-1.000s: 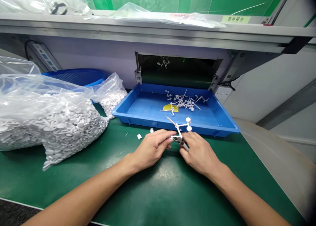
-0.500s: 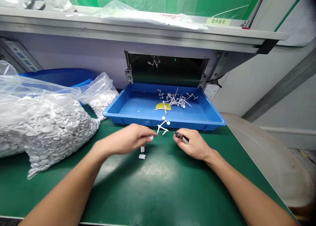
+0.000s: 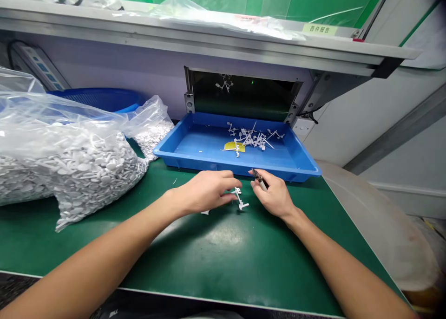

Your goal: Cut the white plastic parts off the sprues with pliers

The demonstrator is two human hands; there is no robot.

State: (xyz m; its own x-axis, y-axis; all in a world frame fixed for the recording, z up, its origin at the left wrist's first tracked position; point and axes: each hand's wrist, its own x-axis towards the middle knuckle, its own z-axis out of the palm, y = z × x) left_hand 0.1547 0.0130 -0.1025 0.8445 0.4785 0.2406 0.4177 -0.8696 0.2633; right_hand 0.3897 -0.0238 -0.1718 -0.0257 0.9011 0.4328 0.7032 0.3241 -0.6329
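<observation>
My left hand (image 3: 211, 191) is over the green table, thumb and fingers closed around one end of a branched white plastic sprue (image 3: 241, 204). Part of the sprue hides behind the fingertips. To the right, my right hand (image 3: 277, 196) is wrapped around a small pair of cutting nippers (image 3: 259, 179), their dark jaws pointing up and to the left, apart from the sprue. Below my left hand, a small white plastic piece (image 3: 205, 212) lies on the table, partly covered by the hand.
Behind the hands stands a blue tray (image 3: 209, 163) with a pile of white sprues (image 3: 256, 139) and a yellow patch. Clear bags of small white parts (image 3: 94, 170) fill the left side, before a blue basket (image 3: 104, 96). A metal-edged shelf (image 3: 209, 42) crosses above.
My left hand has moved right and taken hold of the sprue, which has turned and come nearer. My right hand has stayed close by with the nippers. The view has shifted slightly.
</observation>
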